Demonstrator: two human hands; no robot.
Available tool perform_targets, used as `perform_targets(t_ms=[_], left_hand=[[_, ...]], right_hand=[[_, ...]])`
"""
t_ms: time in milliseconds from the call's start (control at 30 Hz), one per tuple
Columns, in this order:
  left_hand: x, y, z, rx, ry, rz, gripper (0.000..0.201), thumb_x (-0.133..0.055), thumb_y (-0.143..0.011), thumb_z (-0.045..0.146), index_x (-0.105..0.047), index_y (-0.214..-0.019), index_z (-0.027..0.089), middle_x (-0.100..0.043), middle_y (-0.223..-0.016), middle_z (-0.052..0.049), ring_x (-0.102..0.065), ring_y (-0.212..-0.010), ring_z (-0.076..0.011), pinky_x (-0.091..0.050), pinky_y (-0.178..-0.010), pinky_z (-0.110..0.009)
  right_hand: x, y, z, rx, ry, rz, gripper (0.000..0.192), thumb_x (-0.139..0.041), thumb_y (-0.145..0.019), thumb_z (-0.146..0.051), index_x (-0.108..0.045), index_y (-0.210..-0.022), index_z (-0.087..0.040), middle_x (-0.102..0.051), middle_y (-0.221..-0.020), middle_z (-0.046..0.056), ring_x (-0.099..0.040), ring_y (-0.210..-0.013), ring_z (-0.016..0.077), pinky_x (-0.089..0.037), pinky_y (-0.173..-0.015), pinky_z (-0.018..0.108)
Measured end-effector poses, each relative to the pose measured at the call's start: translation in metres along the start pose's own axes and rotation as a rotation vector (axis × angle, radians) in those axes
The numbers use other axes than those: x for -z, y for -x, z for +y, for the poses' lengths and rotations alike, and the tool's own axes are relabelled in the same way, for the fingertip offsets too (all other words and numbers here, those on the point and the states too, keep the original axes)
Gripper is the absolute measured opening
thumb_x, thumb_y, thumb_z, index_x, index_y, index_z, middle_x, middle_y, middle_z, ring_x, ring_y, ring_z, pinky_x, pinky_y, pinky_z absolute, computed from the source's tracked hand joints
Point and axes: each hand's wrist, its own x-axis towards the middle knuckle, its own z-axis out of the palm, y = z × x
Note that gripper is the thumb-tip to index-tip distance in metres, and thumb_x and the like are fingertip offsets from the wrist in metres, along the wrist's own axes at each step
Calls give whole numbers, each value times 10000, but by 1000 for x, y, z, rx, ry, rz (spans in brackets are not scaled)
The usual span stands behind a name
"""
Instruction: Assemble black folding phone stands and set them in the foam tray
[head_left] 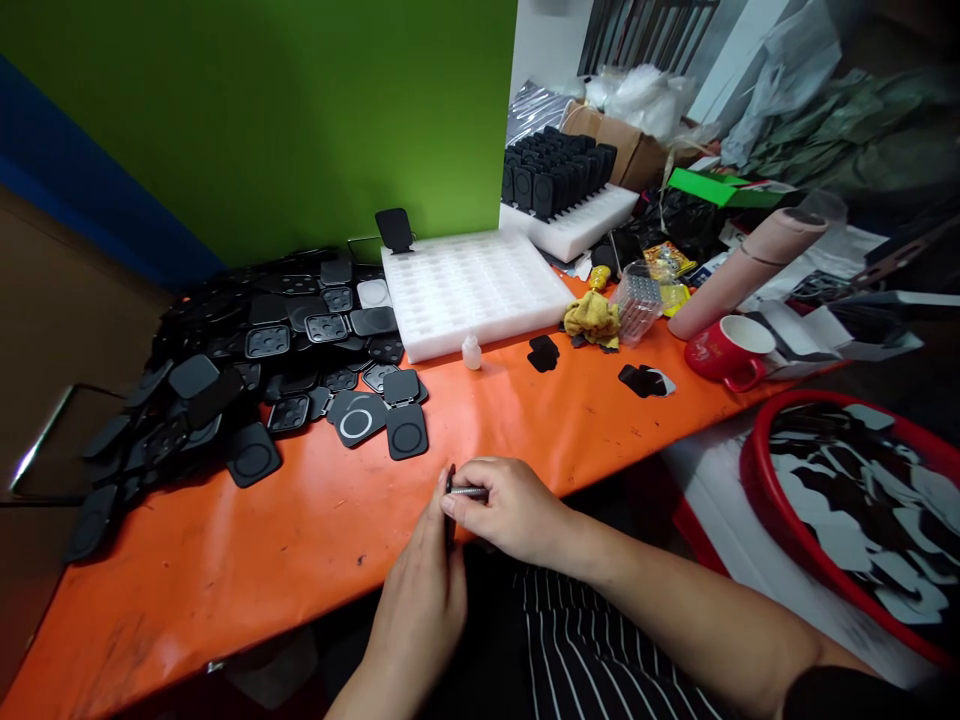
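Worktop [330, 540]: orange and scuffed; on my feed I take the white foam tray [480, 290] as the landmark.
Left hand [420, 595]: on the tray's near side, at the worktop's front edge; I see its fingers clamped along a dark flat piece [450, 535].
Right hand [514, 505]: also on the tray's near side, meeting the left hand; thumb and forefinger are pinched on a ribbed metal part [471, 492].
Dark flat piece: between the hands, in front of the tray, almost edge-on to me; its long axis runs up my view, roughly toward the tray.
Ribbed metal part: just right of that piece, its axis crossing the face about squarely, and the right hand is nearer. I judge this crossing to matter most; I cannot tell whether the two are joined.
Dark pile [225, 395]: left of the tray, flat and hinged pieces heaped together.
Standing piece [394, 229]: upright at the tray's back left corner.
White bottle [471, 353]: just in front of the tray's near edge.
Yellow cloth [592, 318]: just right of the tray, with a red mug [720, 348] farther right.
Red tub [761, 470]: well right of the tray and nearer me, full of flat scraps.
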Motion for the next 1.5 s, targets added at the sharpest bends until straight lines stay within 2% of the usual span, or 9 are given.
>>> perform_targets(t_ms=[133,267,433,567,767,933,1067,1267,1500], left_hand=[[-4,-2,-1,89,343,77,494,-445,-806,183,-345,-1287,229,-468,-1274,-82,-442,-1166,-224,-366,-964,-398],[-2,-9,4,285,809,172,546,-564,-689,183,-433,-1217,235,-542,-1195,-41,-495,-1105,-218,-418,-913,-333],[12,-15,18,468,980,243,546,-628,-651,265,-483,-1175,214,-642,-1001,-37,-597,-923,-217,-482,-781,-311],[19,-15,20,448,742,249,447,-515,-769,458,-575,-1069,132,-661,-924,-94,-613,-871,-242,-484,-750,-336],[21,-11,16,-2,118,291,321,-400,-860,343,-583,-1073,187,-615,-1040,-77,-576,-946,-213,-449,-817,-326],[24,2,10,-239,-265,237,361,-446,-852,214,-475,-1211,242,-612,-1071,-50,-586,-944,-183,-473,-787,-286],[27,9,8,-363,-355,198,444,-444,-838,165,-398,-1277,216,-609,-1082,-73,-595,-940,-186,-483,-806,-287],[24,5,5,-393,-327,211,483,-450,-830,137,-370,-1297,226,-607,-1112,-67,-599,-958,-181,-495,-804,-276],[19,0,4,-401,-275,166,494,-457,-829,123,-370,-1301,240,-610,-1122,-53,-609,-947,-177,-500,-790,-266]], right_hand=[[-6,-1,2,-43,-219,-20,143,-525,-793,-250,-569,-694,-158,-554,-716,-9,-487,-642,96,-358,-585,209],[-11,-3,10,-211,-714,-117,283,-457,-837,-409,-553,-776,-151,-490,-639,-22,-424,-527,69,-332,-485,190],[-14,2,19,-366,-1004,-156,281,-450,-841,-418,-519,-812,-148,-415,-584,-49,-272,-414,33,-166,-380,163],[-13,6,17,-343,-868,-145,313,-424,-854,-436,-495,-763,-145,-426,-595,-43,-280,-408,30,-195,-384,178],[-14,10,14,-275,-646,-148,366,-423,-848,-480,-418,-665,-163,-393,-596,-44,-369,-511,60,-305,-486,195],[-12,13,14,-398,-824,-240,355,-437,-839,-479,-411,-675,-164,-371,-584,-59,-267,-433,31,-203,-404,172],[-10,14,10,-518,-1045,-300,304,-509,-804,-421,-439,-677,-153,-379,-562,-68,-171,-386,14,-80,-374,183],[-18,15,8,-519,-1233,-131,264,-565,-762,-343,-445,-633,-147,-345,-508,-73,-203,-391,23,-69,-376,193],[-13,21,15,-490,-1031,-152,365,-542,-777,-476,-460,-663,-139,-368,-553,-62,-259,-425,23,-142,-394,170]])
